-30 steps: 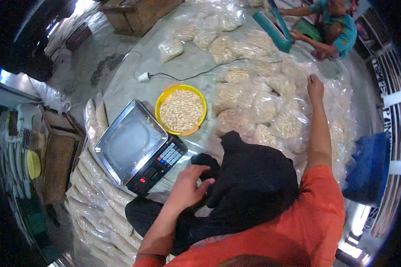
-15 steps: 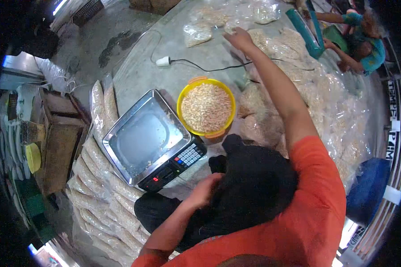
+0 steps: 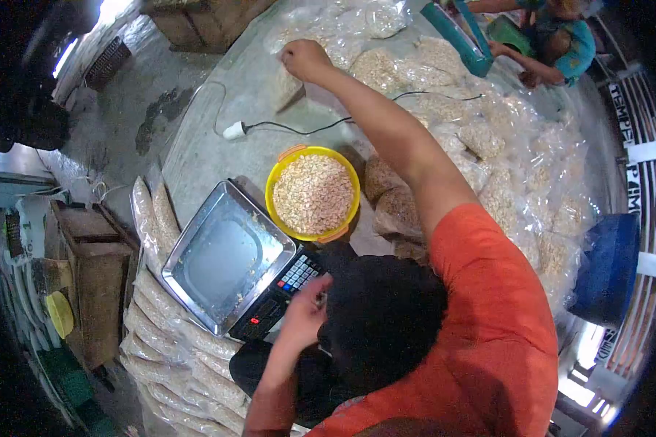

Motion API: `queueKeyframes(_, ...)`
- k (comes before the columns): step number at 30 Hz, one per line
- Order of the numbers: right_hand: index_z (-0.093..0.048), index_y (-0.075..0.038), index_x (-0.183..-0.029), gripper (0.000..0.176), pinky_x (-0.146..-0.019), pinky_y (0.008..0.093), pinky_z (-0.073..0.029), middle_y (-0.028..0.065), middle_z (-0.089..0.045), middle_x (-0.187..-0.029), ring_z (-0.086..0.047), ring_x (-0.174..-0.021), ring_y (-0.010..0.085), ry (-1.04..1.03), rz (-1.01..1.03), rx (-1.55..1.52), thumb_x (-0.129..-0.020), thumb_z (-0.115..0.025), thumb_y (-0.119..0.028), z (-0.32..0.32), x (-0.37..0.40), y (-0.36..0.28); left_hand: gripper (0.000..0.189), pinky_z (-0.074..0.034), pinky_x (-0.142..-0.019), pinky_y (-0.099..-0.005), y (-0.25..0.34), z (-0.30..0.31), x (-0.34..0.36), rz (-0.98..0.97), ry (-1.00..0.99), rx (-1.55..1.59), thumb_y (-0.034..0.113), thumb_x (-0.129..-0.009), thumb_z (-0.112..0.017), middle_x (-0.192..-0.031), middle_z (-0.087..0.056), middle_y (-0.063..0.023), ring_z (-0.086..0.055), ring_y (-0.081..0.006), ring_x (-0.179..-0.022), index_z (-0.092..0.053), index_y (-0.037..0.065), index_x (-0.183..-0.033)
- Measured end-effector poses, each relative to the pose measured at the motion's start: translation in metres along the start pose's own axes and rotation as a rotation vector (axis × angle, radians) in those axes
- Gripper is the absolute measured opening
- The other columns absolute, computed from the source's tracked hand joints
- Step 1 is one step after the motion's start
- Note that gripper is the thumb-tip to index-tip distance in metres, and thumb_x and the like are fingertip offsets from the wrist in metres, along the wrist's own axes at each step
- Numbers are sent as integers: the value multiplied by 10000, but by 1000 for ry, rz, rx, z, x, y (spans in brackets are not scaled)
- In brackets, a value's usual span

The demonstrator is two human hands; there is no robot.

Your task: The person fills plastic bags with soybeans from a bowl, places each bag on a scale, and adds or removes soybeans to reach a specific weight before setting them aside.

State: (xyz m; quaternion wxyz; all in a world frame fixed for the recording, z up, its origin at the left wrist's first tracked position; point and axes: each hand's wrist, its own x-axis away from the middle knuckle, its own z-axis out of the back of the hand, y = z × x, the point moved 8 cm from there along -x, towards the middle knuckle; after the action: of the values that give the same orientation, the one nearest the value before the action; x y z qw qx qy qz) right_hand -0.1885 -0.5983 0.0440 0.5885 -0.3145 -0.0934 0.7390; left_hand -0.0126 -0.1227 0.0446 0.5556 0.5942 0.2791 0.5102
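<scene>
My right hand [image 3: 306, 60] reaches far forward, its fingers closed on the top of a clear plastic bag [image 3: 287, 89] with pale contents. The bag hangs upright from the hand, its lower end near the floor. My left hand [image 3: 305, 317] is over my lap, beside the keypad of a digital scale [image 3: 226, 255]. Its fingers are loosely bent and apart, slightly blurred, with nothing visible in them. The scale's metal pan holds only a few crumbs. A yellow basin [image 3: 271, 197] full of pale, nut-like pieces stands next to the scale.
Many filled plastic bags [image 3: 481, 138] lie to the right. Long filled bags [image 3: 175, 349] are stacked at the left. A white socket with a black cable [image 3: 235, 131] crosses the floor. Another person [image 3: 561, 54] sits at top right by a teal frame [image 3: 463, 40]. A wooden box [image 3: 98, 291] stands left.
My right hand has moved left and now lifts a plastic bag. My left hand has risen from my lap toward the scale's keypad. The camera view has shifted slightly.
</scene>
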Motion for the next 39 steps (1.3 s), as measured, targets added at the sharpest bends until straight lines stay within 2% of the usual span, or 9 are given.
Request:
queueKeyframes(3, -821, -111, -962, 281, -876, 500, -584, 198, -770, -1001, -736, -916, 414, -26, 73, 16, -877, -709, -355, 78, 40, -69, 302, -546, -910, -353, 42, 20, -25, 32, 72, -243, 136, -975, -739, -1133, -731, -134, -701, -244, -1039, -677, 48, -1257)
queueKeyframes(8, -768, -45, -872, 328, -669, 369, -541, 107, -726, -748, -703, -716, 215, -140, 288, -283, -878, -811, -370, 186, 131, -160, 370, -511, -1003, -408, 145, 52, -33, -440, 389, -451, 138, -960, -735, -1233, -697, -180, -671, -344, -1128, -656, 24, -1303)
queueKeyframes(10, -761, -39, -857, 348, -627, 354, -530, 85, -711, -727, -682, -681, 181, -274, 224, -367, -888, -817, -381, 205, 169, -183, 478, -441, -1109, -449, 190, 48, -11, -779, 699, -855, 169, -942, -753, -1341, -659, -171, -615, -372, -1212, -625, 52, -1387)
queueKeyframes(14, -727, -34, -816, 390, -506, 311, -479, 22, -646, -686, -590, -581, 91, -569, 196, -596, -909, -836, -397, 193, 242, -208, 537, -402, -1139, -490, 189, 39, 10, -809, 592, -939, 163, -921, -766, -1374, -617, -204, -561, -445, -1258, -603, 53, -1421)
queueKeyframes(18, -691, -48, -831, 420, -498, 294, -462, -4, -601, -671, -558, -565, 79, -667, 297, -684, -915, -840, -432, 176, 291, -226, 419, -440, -958, -455, 157, 41, 56, -814, 583, -1001, 88, -880, -759, -1183, -685, -153, -642, -334, -1113, -666, 54, -1287)
queueKeyframes(24, -594, -95, -825, 416, -510, 230, -396, -52, -539, -663, -505, -563, 48, -1028, 76, -1044, -1038, -705, -435, 149, 334, -241, 267, -448, -813, -424, 133, 40, 100, -954, 627, -992, 1, -866, -722, -994, -730, -109, -694, -286, -874, -709, 64, -1125)
queueKeyframes(29, -594, -82, -835, 469, -475, 273, -468, -17, -564, -655, -559, -507, 96, -1000, 4, -1150, -1036, -672, -498, 141, 332, -241, 302, -478, -871, -444, 140, 37, 107, -925, 754, -1030, 38, -874, -768, -1024, -740, -111, -691, -296, -956, -711, 86, -1167)
queueKeyframes(34, -576, -68, -874, 465, -437, 272, -469, -2, -571, -658, -573, -478, 109, -974, 1, -1243, -1033, -677, -493, 143, 329, -245, 421, -402, -980, -470, 144, 17, 89, -781, 578, -1211, 95, -846, -808, -1005, -728, -57, -631, -261, -1134, -707, 82, -1254)
queueKeyframes(39, -574, -66, -916, 374, -455, 261, -467, -2, -574, -672, -573, -517, 92, -931, -71, -1170, -1035, -713, -392, 160, 321, -238, 402, -364, -971, -443, 107, 31, 85, -634, 581, -1017, 115, -818, -824, -937, -704, -32, -652, -256, -1003, -717, 121, -1205)
